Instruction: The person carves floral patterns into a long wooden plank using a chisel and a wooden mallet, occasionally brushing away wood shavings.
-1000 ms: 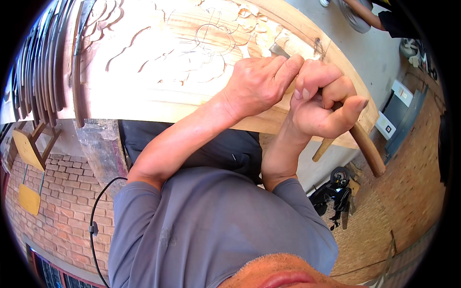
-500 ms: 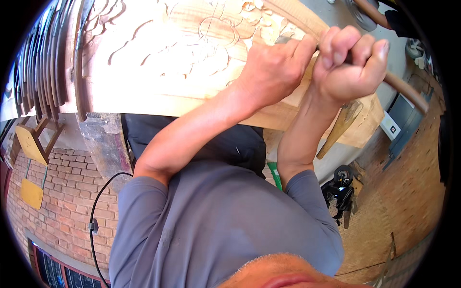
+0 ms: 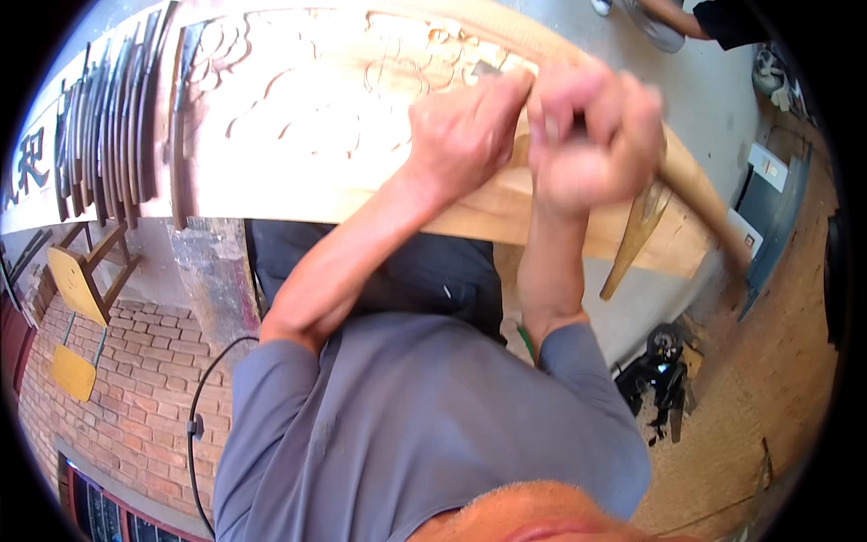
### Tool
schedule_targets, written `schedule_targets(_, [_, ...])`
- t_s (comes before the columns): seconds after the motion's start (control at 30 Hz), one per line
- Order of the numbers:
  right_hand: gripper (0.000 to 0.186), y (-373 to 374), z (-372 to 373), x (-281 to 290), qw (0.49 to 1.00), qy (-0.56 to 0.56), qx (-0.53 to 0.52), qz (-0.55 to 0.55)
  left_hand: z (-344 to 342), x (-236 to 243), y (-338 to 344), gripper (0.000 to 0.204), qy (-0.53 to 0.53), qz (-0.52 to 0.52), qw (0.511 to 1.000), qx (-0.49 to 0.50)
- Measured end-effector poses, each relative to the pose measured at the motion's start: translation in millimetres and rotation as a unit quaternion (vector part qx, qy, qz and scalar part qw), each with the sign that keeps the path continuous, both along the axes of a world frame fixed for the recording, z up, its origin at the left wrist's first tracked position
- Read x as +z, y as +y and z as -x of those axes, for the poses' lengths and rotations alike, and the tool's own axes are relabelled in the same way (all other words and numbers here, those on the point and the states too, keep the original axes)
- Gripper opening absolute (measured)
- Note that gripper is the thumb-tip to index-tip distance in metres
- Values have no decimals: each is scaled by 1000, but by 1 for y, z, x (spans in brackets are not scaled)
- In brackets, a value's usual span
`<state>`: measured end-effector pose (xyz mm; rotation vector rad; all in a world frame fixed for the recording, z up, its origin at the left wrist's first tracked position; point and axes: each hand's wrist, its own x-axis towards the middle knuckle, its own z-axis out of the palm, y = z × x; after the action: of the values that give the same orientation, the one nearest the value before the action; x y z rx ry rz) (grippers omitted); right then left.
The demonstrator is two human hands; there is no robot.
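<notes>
My left hand [image 3: 470, 126] is closed low around a long-handled carving chisel, close to its metal blade [image 3: 485, 69], which sticks out beyond the knuckles over the carved wooden board [image 3: 316, 172]. To its right, my right hand [image 3: 596, 135] curls around the same tool; motion blurs its fingers. From behind that hand the chisel's wooden handle [image 3: 709, 212] slants down to the right, past the board's edge. Curved outlines and shallow relief cover the brightly lit board. Wood shavings [image 3: 452, 41] lie near the blade. Below my right hand rests a club-shaped wooden tool [image 3: 635, 237].
A row of several slim carving tools [image 3: 113, 135] lies at the board's left, with one more tool [image 3: 181, 135] apart. Wooden chairs [image 3: 79, 280] stand below left on brick paving. A black cable [image 3: 192, 425] hangs beside me. Another person's dark sleeve [image 3: 730, 23] shows at upper right.
Both hands have moved left with the chisel, and the handle's rear end has swung nearer to me. The whole view has shifted a little, bringing more of the left side into sight.
</notes>
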<state>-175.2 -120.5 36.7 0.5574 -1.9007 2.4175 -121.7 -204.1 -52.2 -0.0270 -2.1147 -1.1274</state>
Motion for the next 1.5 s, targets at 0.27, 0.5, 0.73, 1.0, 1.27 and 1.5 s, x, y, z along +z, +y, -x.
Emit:
schedule_targets(0.27, [49,65,-104,-10,990,127,21,-60,-69,11,13,35,-22,17,992,-127])
schedule_targets(0.5, [24,80,-103,-38,955,166,-56,-240,-78,-6,40,13,-126,-223,930,-263])
schedule_targets(0.73, [20,-16,-14,-16,963,-5,-175,-207,-53,8,-22,69,-241,-414,855,-197])
schedule_targets(1.0, [23,-109,39,-58,913,201,-207,-288,-19,3,-62,117,-217,-458,820,-267])
schedule_targets(1.27, [26,-103,45,-72,910,211,-182,-308,-6,5,-64,88,-251,-513,790,-221])
schedule_targets(1.5, [38,-100,46,-62,911,218,-230,-264,-8,-5,-71,88,-268,-474,812,-209])
